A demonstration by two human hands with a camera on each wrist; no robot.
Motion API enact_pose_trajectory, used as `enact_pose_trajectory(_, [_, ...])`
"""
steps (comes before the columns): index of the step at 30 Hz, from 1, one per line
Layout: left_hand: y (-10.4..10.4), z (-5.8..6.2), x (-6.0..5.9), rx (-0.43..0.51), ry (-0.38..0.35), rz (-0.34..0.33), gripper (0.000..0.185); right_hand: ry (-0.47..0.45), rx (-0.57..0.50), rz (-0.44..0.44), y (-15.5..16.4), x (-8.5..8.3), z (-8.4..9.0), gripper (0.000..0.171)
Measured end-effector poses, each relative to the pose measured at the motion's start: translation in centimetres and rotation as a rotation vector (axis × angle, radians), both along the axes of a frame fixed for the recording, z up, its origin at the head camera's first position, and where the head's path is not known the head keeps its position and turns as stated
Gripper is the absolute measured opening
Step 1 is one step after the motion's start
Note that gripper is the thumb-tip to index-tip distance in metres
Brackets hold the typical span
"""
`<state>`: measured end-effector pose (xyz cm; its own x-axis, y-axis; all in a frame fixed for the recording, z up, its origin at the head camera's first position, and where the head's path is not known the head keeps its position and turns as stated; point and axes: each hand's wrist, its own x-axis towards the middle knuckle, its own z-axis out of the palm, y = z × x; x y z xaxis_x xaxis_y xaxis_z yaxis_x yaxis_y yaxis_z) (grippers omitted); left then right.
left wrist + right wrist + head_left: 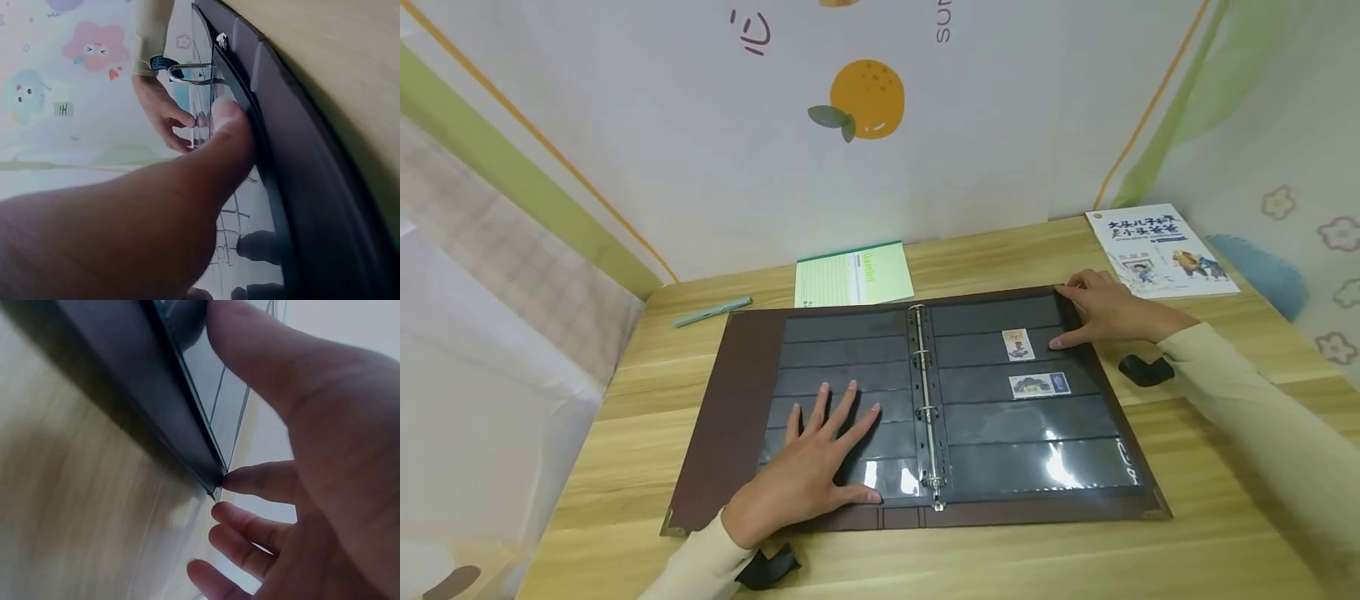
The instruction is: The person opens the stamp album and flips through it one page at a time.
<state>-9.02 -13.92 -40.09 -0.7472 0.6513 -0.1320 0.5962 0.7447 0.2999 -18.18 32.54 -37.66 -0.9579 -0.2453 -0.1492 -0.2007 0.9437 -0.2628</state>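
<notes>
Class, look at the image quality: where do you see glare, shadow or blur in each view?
Head view: white glare on the lower part of the open album; left wrist view: left hand soft-edged and dim; right wrist view: table blurred, with a dark shadow beside the album.

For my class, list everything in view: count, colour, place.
Printed backdrop: count unclear, white, behind everything
Table: one, wood-toned, before backdrop
Ring album: one, brown with black pages, open on table
Stamps: two, multicoloured, right page
Notebook: one, pale green, behind album
Pen: one, teal, left of notebook
Book: one, white, table's far right
Wrist fittings: two, black, one by each wrist
Left hand: one, cream-sleeved, spread on left page
Right hand: one, cream-sleeved, album's far right corner
</notes>
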Motion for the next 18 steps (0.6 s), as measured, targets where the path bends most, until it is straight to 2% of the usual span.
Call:
enact_pose_trajectory(3, [-0.17, -0.2, -0.05, -0.004, -0.039, 0.011, 0.098, -0.002, 0.003, -0.001, -0.15, -0.15, 0.12, 0.109])
enact_pose_trajectory(12, [-0.23, -0.5, -0.21, -0.036, -0.06, 0.021, 0.098, -0.002, -0.022, -0.008, -0.45, -0.14, 0.36, 0.109])
enact_pose_trajectory(18, [-0.28, -0.8, -0.36, -0.045, -0.063, 0.028, 0.097, -0.005, -0.124, -0.055, -0.84, 0.27, 0.21, 0.114])
